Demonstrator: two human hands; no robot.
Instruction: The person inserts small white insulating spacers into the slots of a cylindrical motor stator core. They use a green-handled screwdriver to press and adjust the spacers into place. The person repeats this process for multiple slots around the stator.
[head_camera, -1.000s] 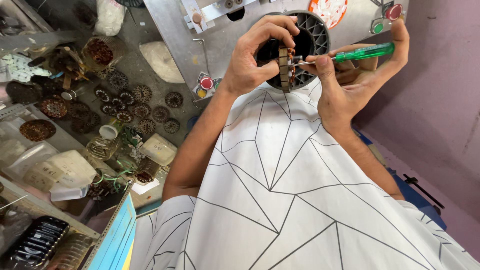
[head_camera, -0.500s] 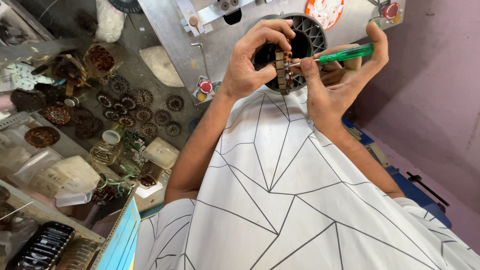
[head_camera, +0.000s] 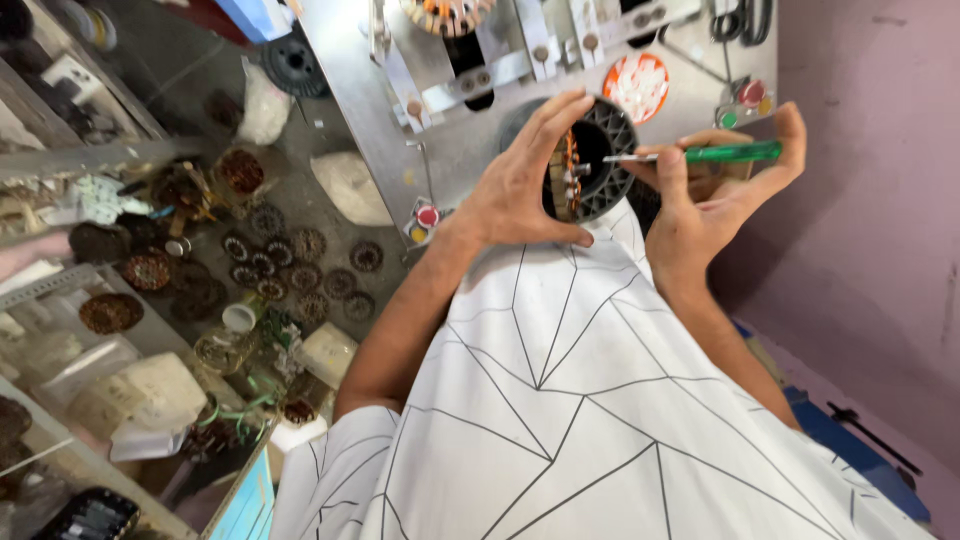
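My left hand (head_camera: 525, 180) grips a round motor stator with copper windings (head_camera: 570, 172), held on edge in front of a black round finned housing (head_camera: 612, 150). My right hand (head_camera: 705, 195) holds a green-handled screwdriver (head_camera: 735, 153), its metal tip pointing left at the stator's centre. Both hands work above a white shirt with black line pattern (head_camera: 560, 400), just below a grey metal machine panel (head_camera: 450, 130).
The panel carries red and green buttons (head_camera: 745, 100) and a red round part (head_camera: 637, 85). To the left, a cluttered bench (head_camera: 320, 190) bears several round wound stators (head_camera: 290, 265), plastic bags (head_camera: 345, 185) and small tubs. A pink wall (head_camera: 880, 200) stands right.
The view has shifted so both hands sit lower in frame. My left fingers have straightened along the stator. The screwdriver stays pointed at its centre.
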